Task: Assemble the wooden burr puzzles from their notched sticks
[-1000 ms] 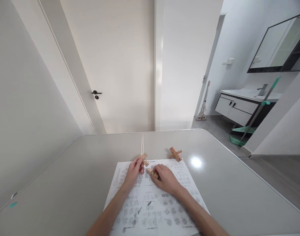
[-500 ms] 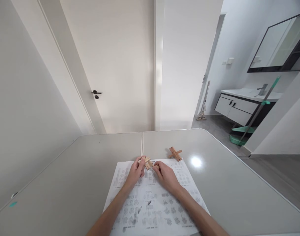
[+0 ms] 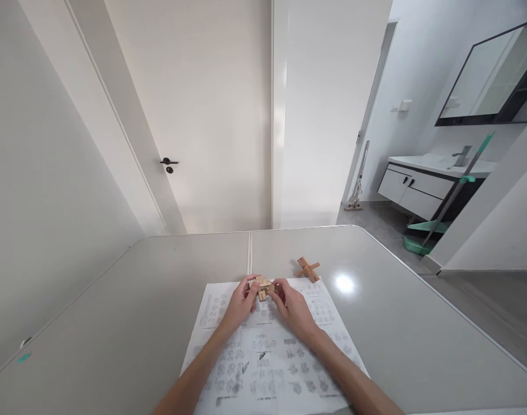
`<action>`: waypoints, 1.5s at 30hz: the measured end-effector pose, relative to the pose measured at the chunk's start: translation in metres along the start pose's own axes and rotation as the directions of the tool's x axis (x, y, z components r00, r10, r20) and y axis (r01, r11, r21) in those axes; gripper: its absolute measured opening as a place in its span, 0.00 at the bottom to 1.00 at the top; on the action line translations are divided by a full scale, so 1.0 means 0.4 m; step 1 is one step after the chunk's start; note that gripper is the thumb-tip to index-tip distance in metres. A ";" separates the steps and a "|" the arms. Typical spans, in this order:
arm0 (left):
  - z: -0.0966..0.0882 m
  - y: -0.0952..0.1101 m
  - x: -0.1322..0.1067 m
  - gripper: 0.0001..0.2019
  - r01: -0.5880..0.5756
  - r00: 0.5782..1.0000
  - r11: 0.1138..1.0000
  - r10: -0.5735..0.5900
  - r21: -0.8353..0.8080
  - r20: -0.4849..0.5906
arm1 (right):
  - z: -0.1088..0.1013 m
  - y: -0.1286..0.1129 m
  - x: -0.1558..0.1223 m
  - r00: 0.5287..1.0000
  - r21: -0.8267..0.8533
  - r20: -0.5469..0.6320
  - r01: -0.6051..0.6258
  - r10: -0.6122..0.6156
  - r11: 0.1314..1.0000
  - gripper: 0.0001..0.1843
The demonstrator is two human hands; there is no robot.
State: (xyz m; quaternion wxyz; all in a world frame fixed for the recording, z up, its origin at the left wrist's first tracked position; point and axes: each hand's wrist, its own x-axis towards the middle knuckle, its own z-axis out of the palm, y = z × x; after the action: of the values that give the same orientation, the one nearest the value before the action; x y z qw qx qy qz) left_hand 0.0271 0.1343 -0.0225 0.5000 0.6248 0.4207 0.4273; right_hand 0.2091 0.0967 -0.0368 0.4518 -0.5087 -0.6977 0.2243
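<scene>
Between my hands is a light wooden interlocking puzzle [image 3: 262, 295], its short bars crossing one another. My left hand [image 3: 242, 298] grips its left side, thumb in front and fingers behind. On the right, my right hand [image 3: 290, 302] pinches the puzzle's right side with thumb and fingertips; the fingers partly hide the pieces there. Both hands are just above the upper part of a printed paper sheet [image 3: 267, 340]. Beyond the sheet's top right corner lies a darker brown group of crossed wooden bars [image 3: 307, 269], touched by neither hand.
The sheet, printed with rows of small diagrams, lies on a grey table [image 3: 116, 323] with a seam down its middle. A white door [image 3: 203, 115] stands behind the table. Off to the right are a washbasin cabinet [image 3: 419, 181], a green dustpan [image 3: 419, 245] and a mop [image 3: 358, 187].
My right hand has moved slightly left and up, bringing its fingers onto the puzzle. The puzzle has turned a little in my left hand. The brown bars have not moved.
</scene>
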 end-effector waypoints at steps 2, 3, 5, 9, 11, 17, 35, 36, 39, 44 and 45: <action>0.001 0.000 -0.002 0.24 -0.005 0.999 1.000 0.005 -0.013 0.037 | -0.001 0.000 0.000 1.000 -0.005 -0.007 -0.001 0.001 1.000 0.11; 0.002 0.001 -0.004 0.26 -0.005 0.998 1.000 0.007 -0.029 0.055 | -0.002 0.000 0.000 1.000 -0.003 -0.012 -0.002 0.002 1.000 0.11; 0.005 0.005 -0.006 0.31 -0.012 0.997 0.998 0.017 -0.061 0.074 | -0.003 0.000 0.001 1.000 0.008 -0.018 -0.004 0.004 1.000 0.11; 0.008 0.012 -0.008 0.34 -0.047 0.999 0.999 0.048 -0.020 0.008 | -0.006 -0.001 0.001 1.000 0.007 -0.018 0.002 -0.002 1.000 0.13; 0.006 0.015 -0.010 0.32 -0.056 0.998 0.997 0.057 0.053 -0.016 | -0.007 -0.001 0.001 1.000 -0.013 -0.021 0.017 -0.017 1.000 0.13; 0.000 0.020 -0.016 0.30 -0.099 0.995 0.972 0.092 0.215 0.042 | -0.011 0.000 -0.001 0.997 -0.029 -0.019 0.071 -0.072 0.997 0.15; -0.003 0.029 -0.016 0.31 -0.171 0.984 0.946 0.151 0.275 0.091 | -0.027 -0.028 0.001 0.988 0.063 -0.010 0.154 -0.154 0.986 0.14; -0.005 0.026 -0.015 0.32 -0.155 0.987 0.955 0.135 0.251 0.092 | -0.027 -0.027 0.003 0.992 0.095 -0.023 0.126 -0.124 0.988 0.15; -0.007 0.022 -0.010 0.33 -0.120 0.990 0.984 0.109 0.128 0.092 | -0.024 -0.020 0.010 0.995 0.186 -0.103 0.027 -0.008 0.982 0.18; -0.008 0.028 -0.010 0.33 -0.062 0.985 0.997 0.068 -0.042 0.158 | -0.015 -0.007 0.015 0.999 0.248 -0.031 -0.019 0.027 0.969 0.18; -0.008 0.029 -0.011 0.33 -0.051 0.983 0.997 0.061 -0.060 0.174 | -0.014 -0.007 0.014 1.000 0.260 -0.004 -0.027 0.029 0.965 0.17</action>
State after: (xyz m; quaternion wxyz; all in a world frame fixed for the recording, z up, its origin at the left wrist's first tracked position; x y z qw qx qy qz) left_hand 0.0240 0.1292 -0.0112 0.5399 0.6575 0.3455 0.3959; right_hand 0.2120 0.1000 -0.0294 0.5143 -0.4555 -0.6533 0.3182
